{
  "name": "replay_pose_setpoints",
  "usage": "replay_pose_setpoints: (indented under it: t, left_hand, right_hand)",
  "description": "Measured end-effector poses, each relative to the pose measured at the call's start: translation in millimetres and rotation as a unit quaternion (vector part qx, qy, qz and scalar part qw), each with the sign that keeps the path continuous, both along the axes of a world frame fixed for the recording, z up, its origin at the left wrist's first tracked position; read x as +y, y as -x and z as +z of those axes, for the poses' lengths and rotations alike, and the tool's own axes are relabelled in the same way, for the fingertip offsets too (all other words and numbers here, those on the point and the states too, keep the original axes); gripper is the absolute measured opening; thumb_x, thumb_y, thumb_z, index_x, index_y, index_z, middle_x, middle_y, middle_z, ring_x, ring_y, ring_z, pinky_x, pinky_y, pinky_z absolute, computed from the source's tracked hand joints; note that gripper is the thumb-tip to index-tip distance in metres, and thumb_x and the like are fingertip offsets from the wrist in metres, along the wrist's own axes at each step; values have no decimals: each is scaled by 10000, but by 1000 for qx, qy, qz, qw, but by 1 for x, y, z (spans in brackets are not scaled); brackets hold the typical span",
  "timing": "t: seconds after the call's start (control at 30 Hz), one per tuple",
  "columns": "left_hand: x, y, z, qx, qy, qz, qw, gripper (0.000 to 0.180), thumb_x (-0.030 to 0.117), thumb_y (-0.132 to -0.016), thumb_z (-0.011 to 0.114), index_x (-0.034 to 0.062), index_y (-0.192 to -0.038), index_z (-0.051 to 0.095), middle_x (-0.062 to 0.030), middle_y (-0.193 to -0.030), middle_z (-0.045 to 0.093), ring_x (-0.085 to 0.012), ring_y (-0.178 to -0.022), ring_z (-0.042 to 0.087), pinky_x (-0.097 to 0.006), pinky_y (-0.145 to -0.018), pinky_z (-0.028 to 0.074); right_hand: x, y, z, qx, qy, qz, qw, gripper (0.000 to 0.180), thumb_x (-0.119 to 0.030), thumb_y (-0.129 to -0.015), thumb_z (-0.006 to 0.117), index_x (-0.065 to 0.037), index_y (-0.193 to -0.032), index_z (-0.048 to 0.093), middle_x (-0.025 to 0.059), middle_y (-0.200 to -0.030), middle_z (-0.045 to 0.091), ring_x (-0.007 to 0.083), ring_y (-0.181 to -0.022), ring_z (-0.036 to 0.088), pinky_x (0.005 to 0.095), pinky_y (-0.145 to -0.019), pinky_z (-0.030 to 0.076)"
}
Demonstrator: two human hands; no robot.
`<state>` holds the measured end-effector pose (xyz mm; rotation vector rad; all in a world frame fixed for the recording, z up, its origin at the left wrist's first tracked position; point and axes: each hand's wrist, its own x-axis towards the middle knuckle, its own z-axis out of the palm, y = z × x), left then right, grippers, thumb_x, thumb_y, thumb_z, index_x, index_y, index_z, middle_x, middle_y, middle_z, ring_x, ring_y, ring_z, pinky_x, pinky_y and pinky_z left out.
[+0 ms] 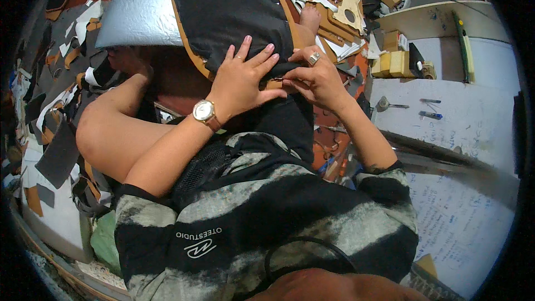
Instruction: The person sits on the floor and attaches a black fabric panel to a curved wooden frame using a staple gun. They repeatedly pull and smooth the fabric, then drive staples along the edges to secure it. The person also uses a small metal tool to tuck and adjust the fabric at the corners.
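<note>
A black fabric panel (228, 8) with a tan border lies across my lap and over a silver-covered pad. My left hand (239, 75) rests flat on its near part, fingers spread, a watch (204, 111) on the wrist. At the panel's near right corner my right hand (315, 78), with a ring on a finger, pinches the tan edging (274, 85) between thumb and fingertips. Whether a small tool or thread is also in that pinch is too small to tell. The two hands are close together but apart.
The silver pad (145, 8) stands beyond my legs. Fabric and leather scraps (58, 145) are heaped at the left. Tan leather pieces (351, 8) are stacked far right. A white board with writing (446, 212) lies at the right, bearing a pen (430, 115); yellow blocks (390, 64) stand beyond.
</note>
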<state>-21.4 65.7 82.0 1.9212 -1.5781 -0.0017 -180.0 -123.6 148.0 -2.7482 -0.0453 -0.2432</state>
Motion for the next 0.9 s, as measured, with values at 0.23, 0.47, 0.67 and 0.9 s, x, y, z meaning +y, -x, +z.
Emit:
replay_pose_setpoints:
  t: [0.23, 0.47, 0.67, 0.9]
  left_hand:
    - [-2, 8, -5, -47, -7, 0, 999, 749, 563, -855, 827, 106, -1428, 676, -118, -1565, 592, -515, -1457, 481, -712, -1107, 438]
    - [-3, 10, -5, -56, -7, 2, 998, 737, 542, -879, 814, 89, -1440, 661, -151, -1560, 589, -528, -1440, 496, -721, -1098, 441]
    - [-2, 11, -7, -64, -4, -2, 998, 748, 516, -881, 818, 46, -1439, 650, -181, -1561, 580, -527, -1437, 499, -714, -1083, 457]
    - [-5, 11, -10, -80, -2, -3, 997, 750, 505, -880, 823, 32, -1435, 645, -198, -1549, 584, -524, -1413, 524, -698, -1069, 477]
  right_hand:
    - [-18, 4, -1, -2, -5, 41, 999, 283, -210, -779, 901, -174, -1049, 823, 54, -1390, 673, 339, -1402, 536, 477, -1122, 468]
    - [-20, 6, -16, -51, 30, 45, 997, 326, -271, -753, 923, -219, -1050, 798, -19, -1426, 678, 345, -1464, 496, 470, -1156, 454]
    - [-23, 5, -23, -67, 83, 74, 992, 334, -273, -677, 963, -193, -953, 793, -6, -1389, 701, 356, -1391, 548, 457, -1088, 520]
    - [-25, 3, -31, -96, 120, 93, 984, 307, -317, -711, 941, -198, -933, 767, 5, -1363, 698, 376, -1338, 577, 460, -1035, 554]
